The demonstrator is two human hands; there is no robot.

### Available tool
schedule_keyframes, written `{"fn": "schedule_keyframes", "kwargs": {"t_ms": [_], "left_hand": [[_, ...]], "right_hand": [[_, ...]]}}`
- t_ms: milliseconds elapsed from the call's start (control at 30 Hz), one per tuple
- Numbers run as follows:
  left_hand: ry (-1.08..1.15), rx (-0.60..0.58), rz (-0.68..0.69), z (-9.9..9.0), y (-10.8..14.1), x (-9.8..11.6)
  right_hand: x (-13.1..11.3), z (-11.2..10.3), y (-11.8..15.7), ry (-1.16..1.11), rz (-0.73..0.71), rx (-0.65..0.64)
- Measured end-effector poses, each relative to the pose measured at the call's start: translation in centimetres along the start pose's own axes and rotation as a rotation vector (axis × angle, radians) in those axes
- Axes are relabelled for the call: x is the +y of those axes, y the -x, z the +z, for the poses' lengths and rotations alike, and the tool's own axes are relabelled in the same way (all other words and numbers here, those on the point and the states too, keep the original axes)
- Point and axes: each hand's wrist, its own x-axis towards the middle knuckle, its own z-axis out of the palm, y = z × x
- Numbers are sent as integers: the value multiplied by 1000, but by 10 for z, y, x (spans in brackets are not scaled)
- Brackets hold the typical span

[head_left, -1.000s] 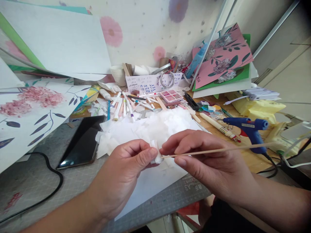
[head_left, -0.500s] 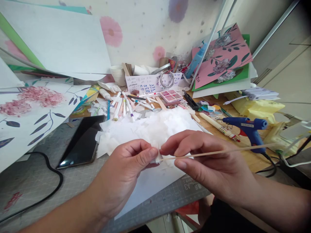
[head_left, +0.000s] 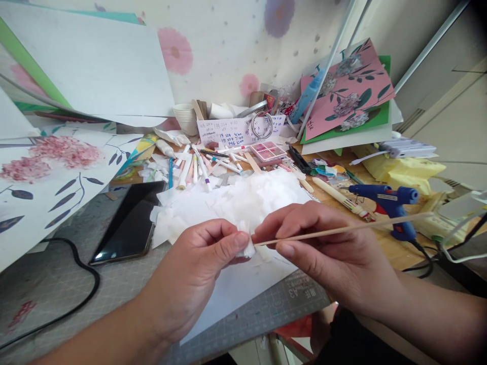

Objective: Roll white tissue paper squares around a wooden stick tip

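One stick (head_left: 342,230) juts from both sides of the right grip (head_left: 337,258).

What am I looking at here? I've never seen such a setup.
There is no machine, just a person working bare-handed, seen from one camera worn on the head, looking forward and down. The left hand has its grip on a small white piece. The right hand holds a thin stick, its tip at or very near that piece. Below, a white sheet lies on a grey cutting mat, with thin white scraps piled beyond the hands. A black-screened device lies left, a blue glue gun right.
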Motion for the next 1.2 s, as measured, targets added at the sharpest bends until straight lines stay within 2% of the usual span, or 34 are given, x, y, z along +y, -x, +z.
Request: {"fn": "schedule_keyframes", "kwargs": {"t_ms": [433,1200], "left_hand": [[-60,19,31,0,-2,0],[-178,49,60,0,0,0]], "right_hand": [[-4,1,-1,150,-68,-19],[-1,0,0,128,-43,-43]]}}
